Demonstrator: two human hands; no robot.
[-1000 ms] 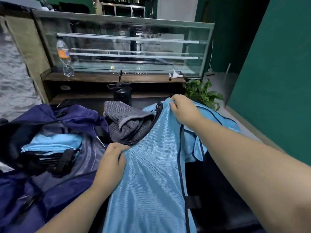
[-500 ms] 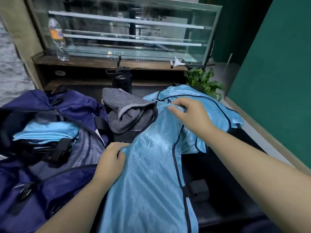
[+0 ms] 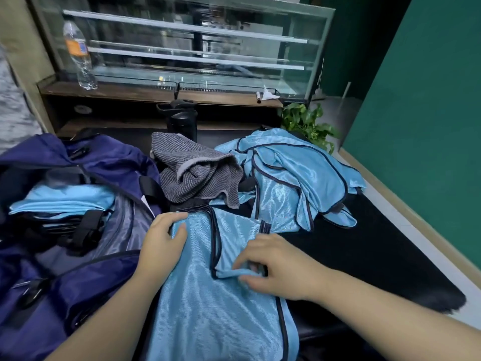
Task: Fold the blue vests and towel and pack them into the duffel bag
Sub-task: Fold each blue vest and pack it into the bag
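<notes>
Left hand (image 3: 162, 243): fingers curled over top left corner of blue vest (image 3: 208, 303), gripping hem. Right hand (image 3: 276, 267): fingers bent, pinching folded-down flap of same vest at centre. Vest spread flat on black surface (image 3: 377, 256). Grey towel (image 3: 192, 175): crumpled, 12 o'clock of left hand. Loose vest heap (image 3: 291, 178): 1 o'clock. Duffel bag (image 3: 52, 269): navy, open, 9 o'clock, folded vests (image 3: 65, 201) inside. Water bottle (image 3: 79, 56): upright, far shelf, 11 o'clock.

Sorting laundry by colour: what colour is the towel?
Grey with fine stripes, the towel; head view.
</notes>
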